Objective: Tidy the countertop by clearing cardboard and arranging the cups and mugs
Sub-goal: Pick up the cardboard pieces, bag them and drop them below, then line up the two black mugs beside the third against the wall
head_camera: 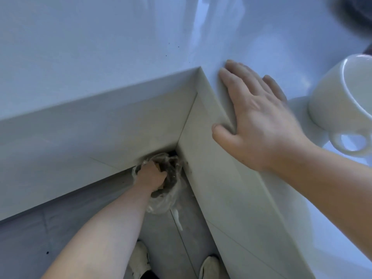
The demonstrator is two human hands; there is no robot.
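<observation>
Head view: a person leans over the inner corner of a pale, glossy L-shaped surface, looking down past its edge to the grey floor.
Left hand: reaches low into the corner below the surface, pushed into a clear plastic bag on the floor; the grip looks curled around brownish material, likely cardboard, though blur and plastic make it hard to be sure of the hold.
Right hand: lies flat on the surface at its near edge, fingers spread and pointing to the far left, thumb hooked over the rim; the grip is wide open and has hold of nothing, seemingly bracing the lean.
Mug: white, at the right edge of the picture, just beside the right hand but apart from it; it appears upright on a pale round base, perhaps a saucer, mouth upward, long axis vertical, handle pointing toward the near side.
Progress: cardboard clearing seems under way, with scrap apparently going into the bag; no cardboard shows on the visible surface.
Left to do: arranging cups and mugs looks not yet begun; only one mug is in view, and the rest of the surface is out of frame.
Also seen: two pale shoes on the floor at the near edge.
</observation>
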